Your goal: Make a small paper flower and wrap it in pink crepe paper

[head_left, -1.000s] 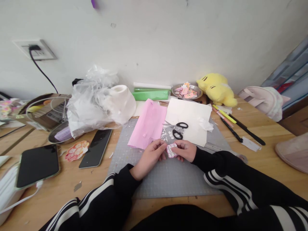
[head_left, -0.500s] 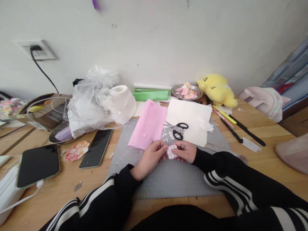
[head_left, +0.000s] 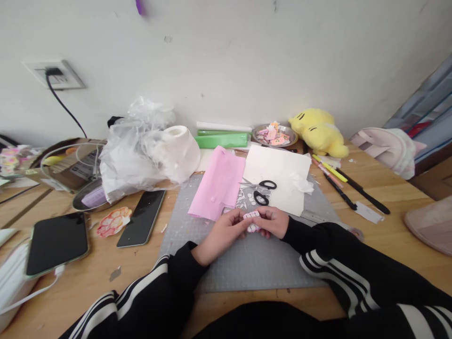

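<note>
Between my two hands is a small pink-and-white paper piece (head_left: 252,228) with dark outlined rounded shapes. My left hand (head_left: 228,230) pinches its left side, with the thumb laid across its front. The fingers of my right hand (head_left: 273,221) are closed on its right edge. Just beyond my hands lie black-handled scissors (head_left: 262,197), blades pointing left over white paper scraps (head_left: 243,198). A pink sheet (head_left: 219,181) lies to the left of the scissors and white paper (head_left: 282,174) to the right. Under my hands is a grey cutting mat (head_left: 247,268).
At the back stand a plastic bag (head_left: 123,155), a tissue roll (head_left: 180,146), green rolls (head_left: 221,140), a metal dish of paper cutouts (head_left: 259,135) and a yellow plush toy (head_left: 318,129). Two phones (head_left: 58,242) lie left. Pens (head_left: 339,190) and a black knife-like tool (head_left: 367,195) lie right.
My left thumb has moved right, across the front of the paper piece, covering its middle. The piece stays between both hands. The scissors and sheets have not moved.
</note>
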### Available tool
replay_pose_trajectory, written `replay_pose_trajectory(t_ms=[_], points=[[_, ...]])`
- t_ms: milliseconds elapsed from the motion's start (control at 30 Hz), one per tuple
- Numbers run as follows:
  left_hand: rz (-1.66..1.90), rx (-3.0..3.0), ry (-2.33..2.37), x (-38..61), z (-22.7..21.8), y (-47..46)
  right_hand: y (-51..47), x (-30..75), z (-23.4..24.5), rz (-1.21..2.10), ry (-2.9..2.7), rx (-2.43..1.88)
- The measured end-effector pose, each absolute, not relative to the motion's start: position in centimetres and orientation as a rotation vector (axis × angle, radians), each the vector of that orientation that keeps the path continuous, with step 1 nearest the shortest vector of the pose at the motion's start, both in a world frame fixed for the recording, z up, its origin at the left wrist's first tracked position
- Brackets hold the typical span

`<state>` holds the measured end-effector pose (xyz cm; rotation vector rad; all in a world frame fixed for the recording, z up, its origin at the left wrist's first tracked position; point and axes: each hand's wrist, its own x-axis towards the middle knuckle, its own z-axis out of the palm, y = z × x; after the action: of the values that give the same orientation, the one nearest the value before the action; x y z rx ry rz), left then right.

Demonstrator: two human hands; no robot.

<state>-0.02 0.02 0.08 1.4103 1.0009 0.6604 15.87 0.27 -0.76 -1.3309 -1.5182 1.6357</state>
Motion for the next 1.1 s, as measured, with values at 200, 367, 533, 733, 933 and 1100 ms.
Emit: replay_pose_trajectory(t_ms=[200, 367, 533, 733, 933, 1100], points=[[0.683, 1.361, 1.022, 0.05, -0.10, 0.05, 0.35, 15.84, -0.65, 1.652, -1.467, -1.317], [0.720, 1.317, 1.040, 0.02, -0.27, 0.05, 0.56, 15.74, -0.50, 1.631, -1.395, -1.341], [0.711, 1.333, 1.051, -0.04, -0.11, 0.04, 0.54, 15.80, -0.51, 1.617, -1.398, -1.330], [0.674, 1.344, 1.008, -0.02, -0.07, 0.14, 0.45, 15.98, -0.68, 1.613, -1.440, -1.299], [0.705, 1.311, 1.023, 0.01, -0.20, 0.22, 0.79, 15.84, -0.68, 1.643, -1.332, -1.317], [0.732, 1.292, 1.038, 0.06, -0.04, 0.15, 1.00, 15.81, -0.85, 1.695, -1.301, -1.326]])
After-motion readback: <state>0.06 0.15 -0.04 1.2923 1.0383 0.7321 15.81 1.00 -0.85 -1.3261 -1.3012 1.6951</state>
